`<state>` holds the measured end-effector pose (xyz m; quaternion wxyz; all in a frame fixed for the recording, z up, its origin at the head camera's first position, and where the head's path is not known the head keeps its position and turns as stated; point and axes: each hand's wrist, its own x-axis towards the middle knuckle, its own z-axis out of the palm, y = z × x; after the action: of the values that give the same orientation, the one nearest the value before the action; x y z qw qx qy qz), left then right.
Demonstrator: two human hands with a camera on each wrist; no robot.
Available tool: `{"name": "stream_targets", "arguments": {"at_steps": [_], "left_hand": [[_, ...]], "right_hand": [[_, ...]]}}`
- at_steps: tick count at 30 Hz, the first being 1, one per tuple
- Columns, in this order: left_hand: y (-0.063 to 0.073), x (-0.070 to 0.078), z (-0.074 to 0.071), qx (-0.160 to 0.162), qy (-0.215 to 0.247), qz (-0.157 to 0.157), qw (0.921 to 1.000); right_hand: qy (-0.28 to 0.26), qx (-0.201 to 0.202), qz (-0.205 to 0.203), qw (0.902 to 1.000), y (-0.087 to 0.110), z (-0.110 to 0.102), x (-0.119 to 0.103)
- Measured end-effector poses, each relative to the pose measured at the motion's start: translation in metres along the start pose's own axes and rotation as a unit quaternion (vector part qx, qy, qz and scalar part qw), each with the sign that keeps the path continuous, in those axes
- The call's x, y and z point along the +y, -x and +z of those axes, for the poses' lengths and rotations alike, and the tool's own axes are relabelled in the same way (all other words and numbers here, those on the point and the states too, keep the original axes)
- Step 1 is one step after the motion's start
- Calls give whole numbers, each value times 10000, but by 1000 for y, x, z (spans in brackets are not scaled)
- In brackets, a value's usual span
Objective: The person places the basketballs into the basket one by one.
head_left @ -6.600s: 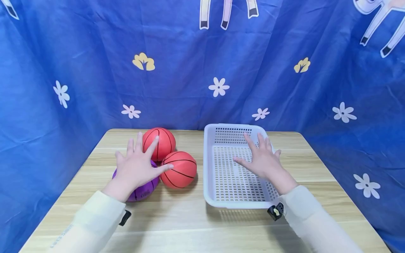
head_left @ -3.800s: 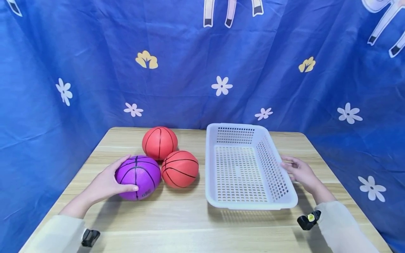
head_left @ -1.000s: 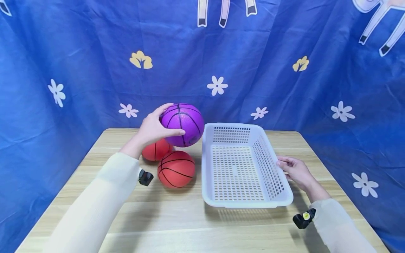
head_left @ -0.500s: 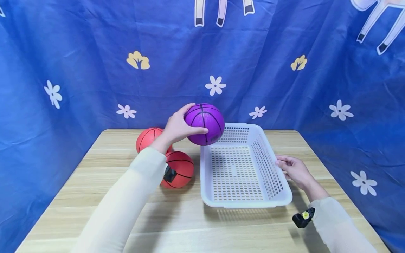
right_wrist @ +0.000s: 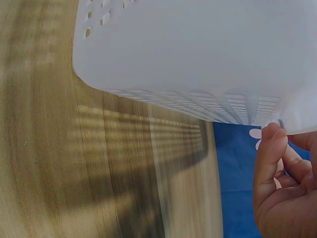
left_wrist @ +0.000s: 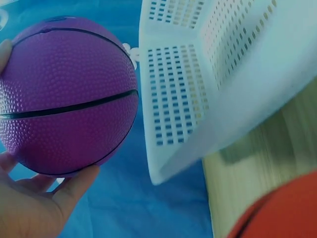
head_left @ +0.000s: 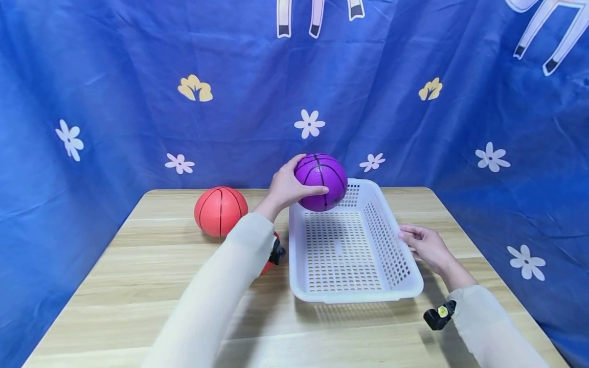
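A purple ball with black basketball lines [head_left: 324,179] is held up by my left hand [head_left: 290,188], thumb across its front and fingers over its far side. In the head view the ball overlaps the back left part of a white perforated plastic basket [head_left: 298,255]. The left wrist view shows the purple ball [left_wrist: 69,94] beside the basket's wall [left_wrist: 171,94]. At the basket's right side, my right hand [head_left: 428,248] pinches the rim between thumb and fingers. From the right wrist, the thumb and curled fingers [right_wrist: 271,163] show at the rim's edge.
One red basketball [head_left: 221,211] sits at the table's back left. Another red ball [head_left: 269,260], mostly hidden behind my left sleeve, lies left of the basket. A blue patterned curtain [head_left: 248,117] hangs right behind the wooden table [head_left: 138,266].
My left hand has gripped and lifted the purple ball from the table's left, carrying it rightward to the basket. My right hand came to the basket's right rim and has stayed there.
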<state>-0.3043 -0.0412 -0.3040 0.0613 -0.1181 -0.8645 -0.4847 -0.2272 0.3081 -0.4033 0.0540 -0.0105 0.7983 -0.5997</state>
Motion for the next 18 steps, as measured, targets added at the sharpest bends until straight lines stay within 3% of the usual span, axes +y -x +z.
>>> {"name": "stream_targets", "arguments": {"at_steps": [11, 18], "left_hand": [[-12, 16, 32, -72, 60, 18, 10000], [-18, 14, 54, -154, 51, -80, 9998]], "right_hand": [[-72, -8, -22, 10000, 1, -1, -1], [-73, 23, -17, 10000, 1, 0, -1]]}}
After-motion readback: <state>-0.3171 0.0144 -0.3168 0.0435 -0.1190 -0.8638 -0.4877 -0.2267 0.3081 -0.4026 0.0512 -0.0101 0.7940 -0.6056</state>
